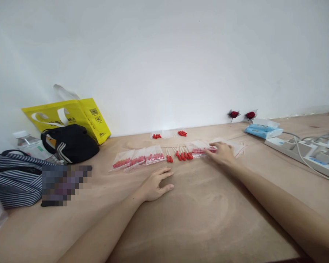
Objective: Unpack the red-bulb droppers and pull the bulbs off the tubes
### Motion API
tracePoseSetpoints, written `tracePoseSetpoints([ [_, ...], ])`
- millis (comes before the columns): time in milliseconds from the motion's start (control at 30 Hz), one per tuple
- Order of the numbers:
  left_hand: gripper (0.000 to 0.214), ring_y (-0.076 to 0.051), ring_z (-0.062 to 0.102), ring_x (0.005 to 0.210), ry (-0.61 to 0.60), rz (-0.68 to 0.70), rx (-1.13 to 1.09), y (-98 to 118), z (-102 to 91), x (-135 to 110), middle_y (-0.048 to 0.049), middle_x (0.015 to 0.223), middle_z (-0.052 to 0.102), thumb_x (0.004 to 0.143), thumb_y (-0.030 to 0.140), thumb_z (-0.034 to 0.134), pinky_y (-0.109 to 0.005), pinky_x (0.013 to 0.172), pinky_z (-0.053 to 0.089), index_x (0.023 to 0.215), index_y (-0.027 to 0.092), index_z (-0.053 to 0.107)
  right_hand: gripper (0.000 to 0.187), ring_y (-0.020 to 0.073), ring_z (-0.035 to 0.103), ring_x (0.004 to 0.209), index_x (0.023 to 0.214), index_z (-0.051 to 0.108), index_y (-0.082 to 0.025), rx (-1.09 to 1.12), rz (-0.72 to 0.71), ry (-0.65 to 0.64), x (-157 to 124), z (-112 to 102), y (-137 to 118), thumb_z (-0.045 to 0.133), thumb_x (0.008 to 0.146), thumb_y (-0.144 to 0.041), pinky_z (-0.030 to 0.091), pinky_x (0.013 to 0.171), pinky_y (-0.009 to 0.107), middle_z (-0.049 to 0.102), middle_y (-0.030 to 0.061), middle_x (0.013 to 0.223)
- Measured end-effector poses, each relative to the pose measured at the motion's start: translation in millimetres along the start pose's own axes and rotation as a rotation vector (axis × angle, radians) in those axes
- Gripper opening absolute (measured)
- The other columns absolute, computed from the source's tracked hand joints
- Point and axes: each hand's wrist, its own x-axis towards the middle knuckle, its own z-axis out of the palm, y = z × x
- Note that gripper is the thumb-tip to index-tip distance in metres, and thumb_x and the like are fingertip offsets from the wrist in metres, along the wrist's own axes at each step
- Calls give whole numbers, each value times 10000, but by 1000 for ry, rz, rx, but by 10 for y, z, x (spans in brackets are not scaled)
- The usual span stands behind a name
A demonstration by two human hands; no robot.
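Observation:
My left hand (157, 185) rests on the wooden table (197, 226) with its thumb and fingers apart, holding nothing. Just beyond it lie several loose red-tipped sticks (183, 156) with pale stems. Further right, my right hand (222, 152) reaches over a clear zip bag (197, 150) with red pieces inside. Its fingers are spread at the bag's right end; whether they press on the plastic I cannot tell. Another clear zip bag (238, 148) lies partly behind this hand. To the left, several filled zip bags (138, 159) overlap in a row.
More red-tipped pieces (182, 133) on clear bags lie near the wall. On the left stand a yellow bag (98, 126), a black pouch (76, 144), a bottle and a striped cloth bag (16, 179). Rightward are two red roses, a blue tissue pack (259, 130) and corded power strips (298, 153).

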Motion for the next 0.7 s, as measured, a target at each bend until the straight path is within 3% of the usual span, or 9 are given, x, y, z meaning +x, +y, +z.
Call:
tracePoseSetpoints([
  [133,475,-232,322,1244,2,-1,-5,-2,0,-7,-63,1346,374,801,461,461,-409,1018,282,1220,238,463,350,213,566,822,891,629,-167,-98,-9,-183,-40,64,-233,447,770,-440,363,687,284,632,104,907],
  [233,478,-232,323,1243,2,0,-11,2,1,-7,-72,1346,373,796,452,473,-412,1019,279,1217,228,466,295,212,575,805,857,630,-161,-132,24,-165,-34,83,-233,391,825,-331,362,651,273,640,109,877],
  [400,477,-239,333,1237,8,-2,-22,15,-6,-5,-76,1340,381,790,449,482,-416,1016,287,1210,222,476,293,214,555,870,981,577,-181,-163,15,-100,-75,35,-205,312,872,-242,363,675,279,611,101,978],
  [533,482,-244,335,1236,8,-9,-26,17,-12,-7,-69,1338,384,790,469,473,-414,1016,291,1208,229,479,340,243,494,978,1013,554,-172,-164,-31,-57,-139,16,-264,373,849,-409,377,727,298,560,116,1047],
  [600,481,-241,334,1237,12,0,-20,9,-9,-7,-67,1339,383,793,472,467,-412,1017,289,1209,231,477,388,259,497,963,1004,557,-159,-156,-29,-93,-158,34,-282,422,810,-467,388,720,315,548,126,1032],
  [700,482,-233,331,1239,12,9,-5,-2,0,-3,-72,1343,376,797,468,463,-406,1019,285,1213,224,472,284,240,543,871,946,579,-137,-129,3,-169,-163,80,-262,429,823,-344,396,692,310,549,134,969],
])
